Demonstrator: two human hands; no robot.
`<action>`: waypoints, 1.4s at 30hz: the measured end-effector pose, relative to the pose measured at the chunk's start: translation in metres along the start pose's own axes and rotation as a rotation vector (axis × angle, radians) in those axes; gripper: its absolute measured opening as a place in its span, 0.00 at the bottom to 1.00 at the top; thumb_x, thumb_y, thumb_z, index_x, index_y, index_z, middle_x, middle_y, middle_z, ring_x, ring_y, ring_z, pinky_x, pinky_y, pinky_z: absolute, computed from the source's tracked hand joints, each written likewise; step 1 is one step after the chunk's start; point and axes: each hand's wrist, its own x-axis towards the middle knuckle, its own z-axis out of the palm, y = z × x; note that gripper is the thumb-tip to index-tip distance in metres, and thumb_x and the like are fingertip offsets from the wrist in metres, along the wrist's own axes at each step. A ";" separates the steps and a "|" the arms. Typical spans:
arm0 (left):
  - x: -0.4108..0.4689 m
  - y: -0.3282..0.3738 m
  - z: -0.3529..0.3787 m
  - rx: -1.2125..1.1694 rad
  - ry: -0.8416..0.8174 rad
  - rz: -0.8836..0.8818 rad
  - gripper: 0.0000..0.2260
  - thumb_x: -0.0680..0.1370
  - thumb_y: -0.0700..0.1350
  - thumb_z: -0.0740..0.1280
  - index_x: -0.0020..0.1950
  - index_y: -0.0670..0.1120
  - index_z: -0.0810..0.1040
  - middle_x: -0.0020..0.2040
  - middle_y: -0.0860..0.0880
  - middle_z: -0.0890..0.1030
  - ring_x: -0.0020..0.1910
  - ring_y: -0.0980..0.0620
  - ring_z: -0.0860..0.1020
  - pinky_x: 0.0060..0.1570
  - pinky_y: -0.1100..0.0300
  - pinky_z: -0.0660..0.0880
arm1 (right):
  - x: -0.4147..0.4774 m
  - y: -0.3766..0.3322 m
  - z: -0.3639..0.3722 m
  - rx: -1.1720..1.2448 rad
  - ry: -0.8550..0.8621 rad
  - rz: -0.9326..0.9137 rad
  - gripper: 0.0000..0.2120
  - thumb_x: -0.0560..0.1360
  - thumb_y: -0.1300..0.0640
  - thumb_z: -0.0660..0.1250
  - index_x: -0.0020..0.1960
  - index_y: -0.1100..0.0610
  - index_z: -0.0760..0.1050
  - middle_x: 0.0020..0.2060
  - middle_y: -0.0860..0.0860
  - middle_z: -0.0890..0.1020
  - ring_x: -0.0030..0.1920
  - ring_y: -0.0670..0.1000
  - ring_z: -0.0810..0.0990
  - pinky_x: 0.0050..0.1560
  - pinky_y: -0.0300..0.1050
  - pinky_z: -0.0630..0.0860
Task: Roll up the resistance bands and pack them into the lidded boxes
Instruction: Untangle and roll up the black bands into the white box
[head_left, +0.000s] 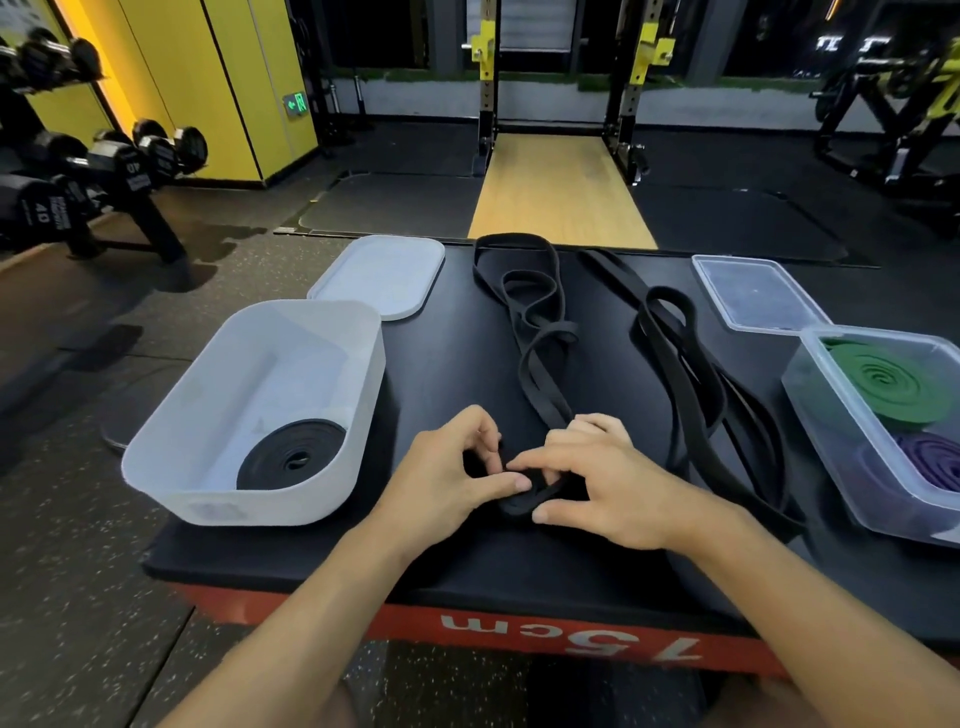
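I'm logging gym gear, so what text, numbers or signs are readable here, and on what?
"75cm": red side of the platform, upside down here.
"40": dumbbell ends at left; smaller print blurred.
Green exit sign: arrow and figure, no words.
Label on the white box: too blurred.

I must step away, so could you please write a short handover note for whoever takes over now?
Left hand and right hand both pinch the started coil of the middle black band.
Done: one black roll in the white box; green roll and purple roll in the clear box.
Remaining: finish this band, roll the second black band to its right, box both, fit the white lid and clear lid.
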 end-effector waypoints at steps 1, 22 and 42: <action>-0.001 0.000 -0.002 -0.004 -0.002 0.004 0.18 0.72 0.52 0.80 0.47 0.53 0.71 0.40 0.55 0.85 0.57 0.52 0.82 0.60 0.45 0.76 | 0.002 0.001 -0.001 -0.024 0.010 -0.008 0.21 0.77 0.41 0.71 0.69 0.36 0.73 0.47 0.38 0.71 0.59 0.40 0.69 0.78 0.43 0.42; 0.000 0.003 -0.001 -0.031 -0.008 -0.039 0.25 0.70 0.53 0.82 0.51 0.54 0.66 0.40 0.54 0.85 0.60 0.64 0.78 0.60 0.59 0.72 | 0.023 0.003 -0.020 -0.027 -0.213 0.055 0.24 0.75 0.45 0.74 0.68 0.31 0.73 0.43 0.44 0.74 0.52 0.42 0.74 0.75 0.43 0.47; -0.009 -0.001 -0.013 0.114 0.049 -0.018 0.07 0.75 0.54 0.77 0.53 0.60 0.87 0.45 0.60 0.82 0.48 0.60 0.78 0.46 0.71 0.69 | 0.007 -0.037 0.039 -0.116 0.374 0.261 0.26 0.67 0.24 0.68 0.43 0.46 0.70 0.41 0.42 0.73 0.47 0.45 0.64 0.70 0.43 0.57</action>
